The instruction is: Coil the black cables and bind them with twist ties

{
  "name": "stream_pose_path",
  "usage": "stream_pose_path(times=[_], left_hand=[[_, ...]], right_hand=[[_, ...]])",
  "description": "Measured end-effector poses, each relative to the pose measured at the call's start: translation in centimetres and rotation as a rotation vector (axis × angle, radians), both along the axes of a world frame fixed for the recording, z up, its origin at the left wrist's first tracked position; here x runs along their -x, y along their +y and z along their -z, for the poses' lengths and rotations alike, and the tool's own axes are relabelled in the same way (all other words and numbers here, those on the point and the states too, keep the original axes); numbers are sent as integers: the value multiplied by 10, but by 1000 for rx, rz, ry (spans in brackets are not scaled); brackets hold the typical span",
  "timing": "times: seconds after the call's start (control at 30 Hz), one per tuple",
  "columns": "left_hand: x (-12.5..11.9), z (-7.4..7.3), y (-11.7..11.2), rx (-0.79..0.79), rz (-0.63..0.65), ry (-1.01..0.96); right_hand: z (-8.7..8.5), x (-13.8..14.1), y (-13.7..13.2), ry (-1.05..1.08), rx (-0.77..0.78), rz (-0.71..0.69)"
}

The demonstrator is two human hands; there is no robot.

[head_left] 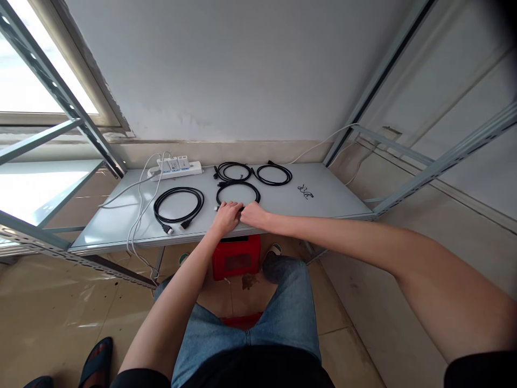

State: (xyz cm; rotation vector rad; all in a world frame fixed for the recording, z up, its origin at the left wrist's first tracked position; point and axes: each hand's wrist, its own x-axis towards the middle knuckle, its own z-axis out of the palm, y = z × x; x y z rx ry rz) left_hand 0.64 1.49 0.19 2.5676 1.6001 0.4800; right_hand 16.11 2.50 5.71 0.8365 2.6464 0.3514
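Note:
A coiled black cable [238,189] lies near the front middle of a grey metal shelf [323,196]. My left hand [227,215] and my right hand [252,214] meet at the near side of that coil, fingers curled on it. A small light plug end shows beside my left fingers. Three other black cable coils lie on the shelf: a larger one [178,207] to the left, and two [233,171] [274,174] behind.
A white power strip [174,168] with white leads sits at the back left of the shelf. A small black twist of ties [305,191] lies to the right. A red stool [236,257] stands under the shelf by my knees. Steel rack uprights flank both sides.

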Motion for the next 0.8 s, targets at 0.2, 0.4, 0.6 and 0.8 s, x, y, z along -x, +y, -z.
stream_pose_path(times=[0.2,0.4,0.6,0.8], left_hand=[[0,-2,-1,-18,10,-14],[0,2,1,-25,14,-11],[1,3,1,-28,4,-9],[1,1,1,-44,4,11]], right_hand=[[2,-20,5,791,539,586],[13,-34,5,1008,915,697],[2,-34,12,362,110,128],[-17,-23,8,25,-148,-293]])
